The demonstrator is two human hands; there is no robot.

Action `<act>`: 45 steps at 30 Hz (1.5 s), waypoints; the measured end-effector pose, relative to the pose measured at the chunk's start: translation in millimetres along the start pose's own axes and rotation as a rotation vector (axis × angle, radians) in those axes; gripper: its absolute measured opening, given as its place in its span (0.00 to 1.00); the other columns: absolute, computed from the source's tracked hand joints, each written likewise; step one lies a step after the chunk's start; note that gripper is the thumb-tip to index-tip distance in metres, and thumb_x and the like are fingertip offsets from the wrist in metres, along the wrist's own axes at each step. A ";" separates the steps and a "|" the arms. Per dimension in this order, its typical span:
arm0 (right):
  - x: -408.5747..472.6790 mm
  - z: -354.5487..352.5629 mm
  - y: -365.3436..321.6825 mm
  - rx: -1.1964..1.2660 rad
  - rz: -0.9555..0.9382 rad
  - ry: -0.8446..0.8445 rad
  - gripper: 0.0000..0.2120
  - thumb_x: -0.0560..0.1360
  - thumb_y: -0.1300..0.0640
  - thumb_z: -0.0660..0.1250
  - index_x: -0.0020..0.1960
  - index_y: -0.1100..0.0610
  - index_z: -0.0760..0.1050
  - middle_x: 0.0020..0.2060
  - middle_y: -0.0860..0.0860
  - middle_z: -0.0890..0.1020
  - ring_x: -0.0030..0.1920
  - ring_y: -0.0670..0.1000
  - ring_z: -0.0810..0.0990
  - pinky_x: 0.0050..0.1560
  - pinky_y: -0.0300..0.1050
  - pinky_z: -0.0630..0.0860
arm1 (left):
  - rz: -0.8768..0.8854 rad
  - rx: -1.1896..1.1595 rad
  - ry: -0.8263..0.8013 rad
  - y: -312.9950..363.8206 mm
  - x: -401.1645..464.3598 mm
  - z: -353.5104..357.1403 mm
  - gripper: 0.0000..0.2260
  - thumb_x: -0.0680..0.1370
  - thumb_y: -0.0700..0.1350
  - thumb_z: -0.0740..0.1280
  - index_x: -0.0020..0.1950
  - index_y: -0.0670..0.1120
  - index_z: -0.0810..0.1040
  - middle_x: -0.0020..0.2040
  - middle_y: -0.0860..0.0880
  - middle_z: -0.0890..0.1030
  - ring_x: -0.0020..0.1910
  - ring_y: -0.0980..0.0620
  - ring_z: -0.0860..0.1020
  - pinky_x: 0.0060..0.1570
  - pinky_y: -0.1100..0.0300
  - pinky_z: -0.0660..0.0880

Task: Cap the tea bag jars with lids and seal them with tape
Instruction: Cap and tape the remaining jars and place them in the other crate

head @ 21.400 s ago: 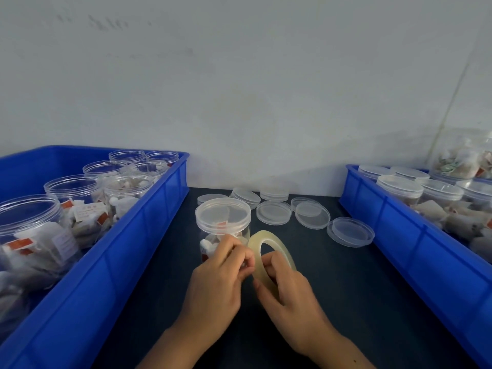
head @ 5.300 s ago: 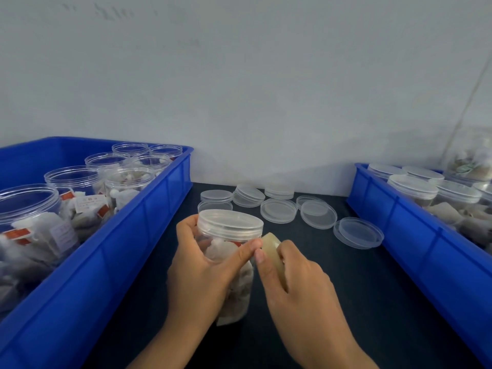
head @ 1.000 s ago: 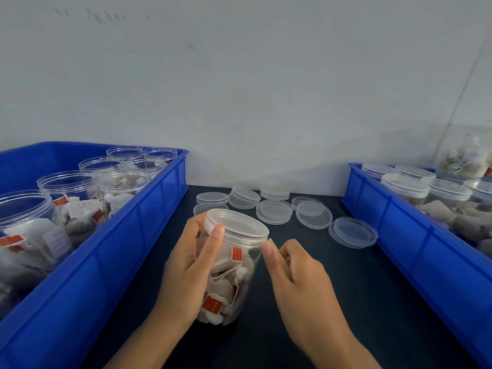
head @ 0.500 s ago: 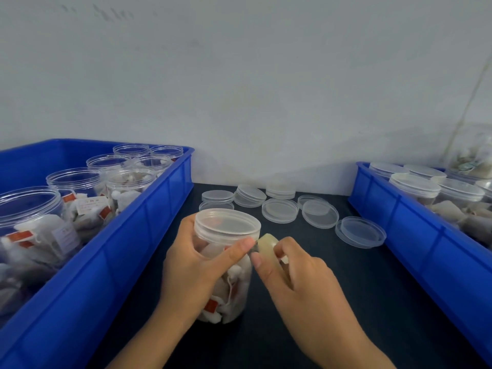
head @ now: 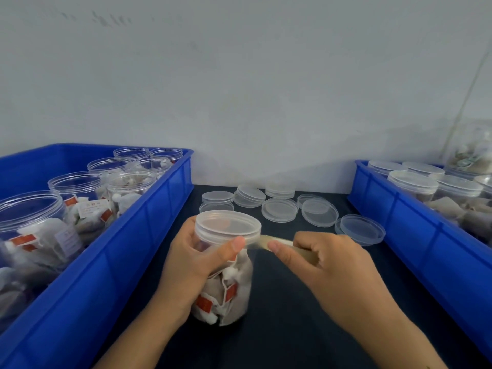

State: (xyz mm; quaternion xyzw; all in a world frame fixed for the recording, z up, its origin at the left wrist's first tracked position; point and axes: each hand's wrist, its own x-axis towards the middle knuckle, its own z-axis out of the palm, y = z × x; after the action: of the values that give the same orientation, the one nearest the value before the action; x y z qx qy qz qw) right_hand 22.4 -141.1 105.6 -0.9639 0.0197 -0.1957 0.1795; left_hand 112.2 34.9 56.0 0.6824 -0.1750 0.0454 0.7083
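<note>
A clear jar of tea bags [head: 226, 291] stands on the dark table, capped with a translucent lid [head: 227, 227]. My left hand [head: 194, 265] grips the jar just under the lid, thumb pressed on the lid's rim. My right hand [head: 327, 265] holds the tape roll [head: 303, 251], mostly hidden by its fingers. A stretched strip of clear tape [head: 262, 240] runs from the roll to the lid's rim.
A blue bin [head: 127, 251] on the left holds several open jars of tea bags. A blue bin [head: 415, 235] on the right holds several capped jars. Several loose lids [head: 279, 210] lie on the table behind the jar, near the wall.
My right hand has drawn the roll away to the right, pulling a strip of tape out from the lid's rim. My left hand keeps its hold on the jar.
</note>
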 end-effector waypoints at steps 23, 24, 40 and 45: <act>1.2 8.1 3.5 -0.068 0.020 0.042 0.33 0.66 0.25 0.39 0.34 0.52 0.66 0.26 0.49 0.71 0.31 0.48 0.73 0.39 0.43 0.74 | -0.059 -0.143 -0.181 3.4 -5.3 3.3 0.37 0.55 0.64 0.77 0.58 0.49 0.71 0.48 0.51 0.85 0.46 0.51 0.84 0.39 0.65 0.79; 0.6 9.2 2.1 -0.053 0.031 0.040 0.33 0.66 0.25 0.38 0.33 0.52 0.64 0.26 0.49 0.71 0.31 0.49 0.73 0.39 0.43 0.73 | -0.043 -0.116 -0.161 2.8 -6.0 3.8 0.31 0.58 0.64 0.74 0.55 0.50 0.73 0.48 0.48 0.84 0.45 0.50 0.84 0.39 0.63 0.79; -10.7 20.0 -33.6 -0.220 -0.094 0.023 0.17 0.80 0.44 0.56 0.35 0.47 0.58 0.23 0.44 0.62 0.21 0.47 0.58 0.22 0.37 0.53 | 0.073 0.190 0.124 2.3 -8.4 7.8 0.36 0.53 0.75 0.72 0.55 0.61 0.72 0.50 0.69 0.78 0.49 0.69 0.78 0.44 0.68 0.75; -9.6 15.6 -27.2 -0.180 -0.095 -0.010 0.26 0.67 0.27 0.32 0.37 0.46 0.55 0.30 0.46 0.70 0.29 0.46 0.68 0.30 0.36 0.60 | 0.076 0.064 0.065 6.2 -2.7 2.5 0.30 0.59 0.65 0.77 0.55 0.55 0.74 0.48 0.65 0.81 0.48 0.67 0.80 0.39 0.76 0.73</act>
State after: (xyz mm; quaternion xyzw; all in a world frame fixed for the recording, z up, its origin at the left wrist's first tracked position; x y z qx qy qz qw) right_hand 18.7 -109.3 98.3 -0.9770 -0.0095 -0.1965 0.0828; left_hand 107.3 33.4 61.0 0.6957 -0.1760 0.0999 0.6892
